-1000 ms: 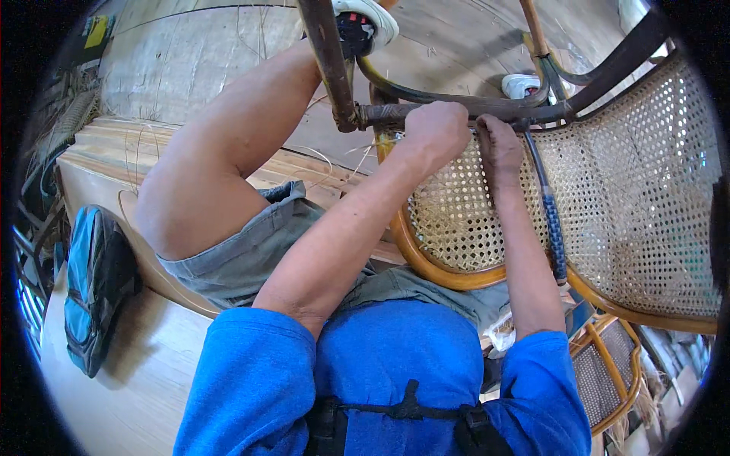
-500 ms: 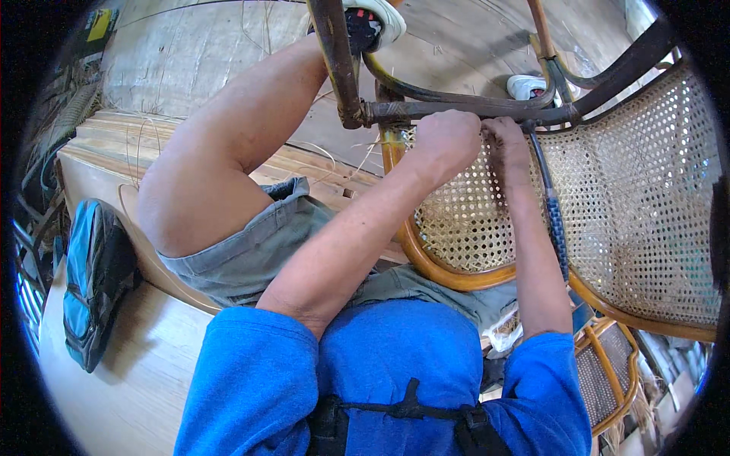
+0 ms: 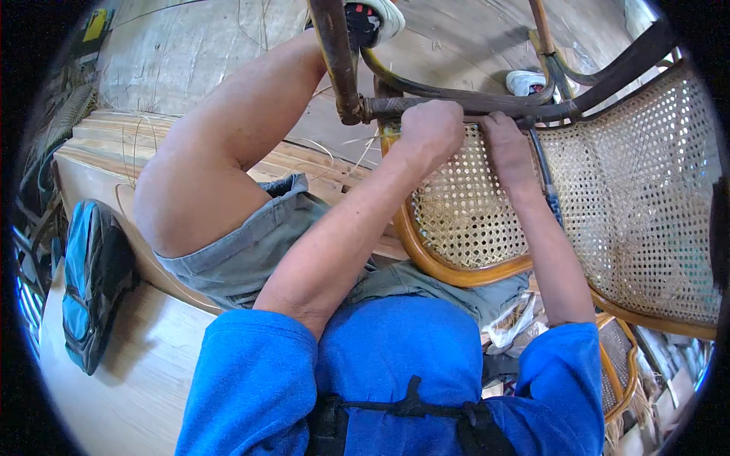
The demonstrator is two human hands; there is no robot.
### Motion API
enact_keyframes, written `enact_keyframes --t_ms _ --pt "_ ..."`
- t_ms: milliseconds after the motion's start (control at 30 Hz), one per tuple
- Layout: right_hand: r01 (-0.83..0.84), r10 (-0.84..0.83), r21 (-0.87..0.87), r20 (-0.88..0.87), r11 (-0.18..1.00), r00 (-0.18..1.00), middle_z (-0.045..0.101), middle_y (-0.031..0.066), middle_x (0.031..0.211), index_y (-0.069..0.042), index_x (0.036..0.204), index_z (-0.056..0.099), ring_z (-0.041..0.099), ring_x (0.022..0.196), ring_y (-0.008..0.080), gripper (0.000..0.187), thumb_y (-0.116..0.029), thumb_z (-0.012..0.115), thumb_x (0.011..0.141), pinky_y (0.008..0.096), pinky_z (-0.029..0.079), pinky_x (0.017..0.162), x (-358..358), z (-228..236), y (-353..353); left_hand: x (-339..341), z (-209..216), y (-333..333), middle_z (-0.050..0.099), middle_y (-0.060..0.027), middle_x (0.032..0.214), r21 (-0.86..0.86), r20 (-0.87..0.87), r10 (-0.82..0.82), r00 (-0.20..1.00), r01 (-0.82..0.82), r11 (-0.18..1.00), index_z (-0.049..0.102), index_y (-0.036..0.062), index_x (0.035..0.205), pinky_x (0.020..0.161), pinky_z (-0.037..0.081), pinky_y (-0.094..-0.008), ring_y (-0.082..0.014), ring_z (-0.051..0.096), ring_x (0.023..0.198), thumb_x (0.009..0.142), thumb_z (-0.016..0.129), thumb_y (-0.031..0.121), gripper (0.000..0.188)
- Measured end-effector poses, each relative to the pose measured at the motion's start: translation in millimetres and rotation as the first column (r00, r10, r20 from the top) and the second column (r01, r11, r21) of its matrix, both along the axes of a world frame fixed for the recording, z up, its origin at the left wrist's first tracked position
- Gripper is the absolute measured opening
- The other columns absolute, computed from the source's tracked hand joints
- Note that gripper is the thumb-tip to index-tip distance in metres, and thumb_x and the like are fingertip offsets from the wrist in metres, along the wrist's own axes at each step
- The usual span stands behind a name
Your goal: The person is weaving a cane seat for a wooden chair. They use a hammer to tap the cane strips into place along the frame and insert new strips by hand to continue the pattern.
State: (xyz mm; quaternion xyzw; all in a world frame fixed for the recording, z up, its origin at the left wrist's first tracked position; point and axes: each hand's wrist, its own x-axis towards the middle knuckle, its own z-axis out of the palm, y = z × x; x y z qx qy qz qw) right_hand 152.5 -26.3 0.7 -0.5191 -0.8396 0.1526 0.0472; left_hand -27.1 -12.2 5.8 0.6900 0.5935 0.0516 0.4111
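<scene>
A chair with a woven cane panel lies tipped in front of me, its orange-brown rim by my lap. At the dark wooden rail along the panel's far edge, my left hand is closed in a fist, back of the hand up. What it grips is hidden. My right hand is just to its right, fingers bent against the rail and panel edge; their tips are hidden. A thin dark tool with a blue-black handle lies beside my right forearm, which partly covers it.
The cane backrest rises on the right. Dark chair legs stick up ahead. To the left lie wooden boards with loose cane strips and a blue and black bag. Another cane-and-wood piece sits at the lower right.
My left hand has moved slightly left along the rail, away from the right one. My right forearm has swung outward at the elbow, now covering part of the tool handle.
</scene>
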Motion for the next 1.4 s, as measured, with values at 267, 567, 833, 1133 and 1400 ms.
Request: enact_keyframes --t_ms 267,567,833,1133,1400 --pt "-0.034 0.037 -0.022 0.118 0.999 0.992 0.057 0.0142 0.093 -0.005 0.099 0.059 0.057 0.091 0.0306 0.022 -0.007 0.049 0.079 0.0394 0.048 0.077 3.9 -8.6 6.1 -15.9 -4.6 2.1 0.066 -0.0211 0.078 0.041 -0.052 -0.002 0.999 0.004 0.999 0.067 0.0014 0.078 0.069 0.052 -0.0460 -0.0366 0.065 0.076 0.080 0.053 0.019 0.022" --pt "0.344 -0.352 0.115 0.054 0.932 0.934 0.061 0.0194 0.094 -0.003 0.099 0.063 0.058 0.090 0.0355 0.020 -0.011 0.057 0.082 0.0439 0.046 0.080 45.9 35.3 -1.0 -18.7 -16.0 7.2 0.066 -0.0194 0.080 0.019 -0.040 0.007 0.999 -0.007 1.000 0.067 0.0024 0.079 0.071 0.052 -0.0461 -0.0359 0.065 0.078 0.079 0.055 0.028 0.028" --pt "0.580 -0.518 -0.176 0.300 0.796 0.801 0.060 0.0220 0.092 0.001 0.102 0.060 0.059 0.085 0.0373 0.031 -0.022 0.063 0.081 0.0438 0.045 0.077 75.5 84.1 -60.3 -13.0 -9.2 6.0 0.066 -0.0190 0.080 0.033 -0.015 0.005 1.000 -0.005 0.999 0.067 0.0034 0.077 0.072 0.051 -0.0455 -0.0358 0.064 0.079 0.079 0.057 0.032 0.030" --pt "0.496 -0.369 -0.491 0.337 0.716 0.866 0.059 0.0209 0.075 0.000 0.088 0.049 0.059 0.071 0.0394 0.032 -0.031 0.057 0.088 0.0454 0.045 0.065 32.6 128.3 -35.8 -8.6 -7.8 7.8 0.066 -0.0204 0.081 -0.011 -0.063 0.003 0.998 -0.004 1.000 0.068 0.0023 0.079 0.071 0.051 -0.0442 -0.0357 0.065 0.079 0.080 0.058 0.035 0.034" --pt "0.432 -0.319 -0.480 0.301 0.763 0.899 0.059 0.0245 0.074 0.000 0.093 0.051 0.059 0.074 0.0426 0.030 -0.030 0.047 0.093 0.0490 0.045 0.068 26.5 101.7 -39.2 -5.4 -10.9 6.3 0.066 -0.0197 0.081 0.021 -0.065 0.009 0.998 -0.008 1.000 0.068 0.0017 0.079 0.072 0.052 -0.0435 -0.0348 0.065 0.079 0.079 0.059 0.035 0.035"
